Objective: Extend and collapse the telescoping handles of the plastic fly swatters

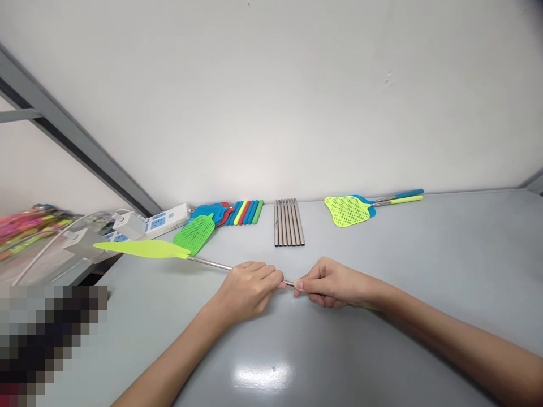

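Both hands hold one fly swatter (210,263) above the grey table. Its yellow-green head points left and is seen nearly edge-on, joined to a thin metal rod. My left hand (254,285) is wrapped round the middle of the rod. Close to its right, my right hand (331,282) pinches the rod with thumb and fingers. A short stretch of metal shows between the two hands. The rod's right end is hidden by my right hand and forearm, where a thin sliver of yellow-green shows.
Metal tubes (289,223) lie in a row near the wall. Left of them are coloured handle grips (246,212) and loose blue, red and green swatter heads (195,233). Two swatters (348,211) with handles lie at right. Power strips (167,220) and bagged items stand left.
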Motion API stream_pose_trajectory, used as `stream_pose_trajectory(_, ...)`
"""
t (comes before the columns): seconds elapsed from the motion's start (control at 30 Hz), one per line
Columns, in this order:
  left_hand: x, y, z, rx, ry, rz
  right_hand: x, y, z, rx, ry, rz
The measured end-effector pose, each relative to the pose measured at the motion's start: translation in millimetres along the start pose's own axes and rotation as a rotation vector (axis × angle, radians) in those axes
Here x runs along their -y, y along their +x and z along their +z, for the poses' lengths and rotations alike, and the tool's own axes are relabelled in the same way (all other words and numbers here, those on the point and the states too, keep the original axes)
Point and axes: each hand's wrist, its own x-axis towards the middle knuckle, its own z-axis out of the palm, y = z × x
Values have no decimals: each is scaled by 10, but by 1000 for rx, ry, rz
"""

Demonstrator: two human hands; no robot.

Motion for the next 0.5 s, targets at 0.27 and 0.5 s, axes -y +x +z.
stream_pose_trajectory(0.27, 50, -14, -13, 13, 3, -5, 13, -6, -19, -18, -42, 1)
stream_pose_trajectory(0.5, 56, -6, -8, 15, -1, -22, 32, 1, -56, -7, -57, -10)
